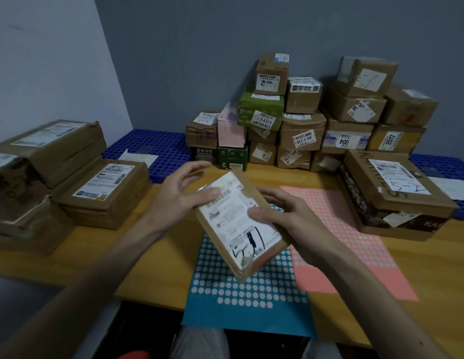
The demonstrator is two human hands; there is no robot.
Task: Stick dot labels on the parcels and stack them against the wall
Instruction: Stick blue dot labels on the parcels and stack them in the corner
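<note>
Left hand [177, 200] and right hand [286, 216] are both gripping the flat cardboard parcel [237, 230], thumbs on top. It is hovering over the blue dot-label sheet [241, 294], label face up, its long axis running far-left to near-right.

Left hand [179, 198] and right hand [285, 216] hold a tilted parcel [241, 229] above the blue dot sheet [246, 312]; stacked parcels [303, 125] stand well beyond that sheet.
</note>
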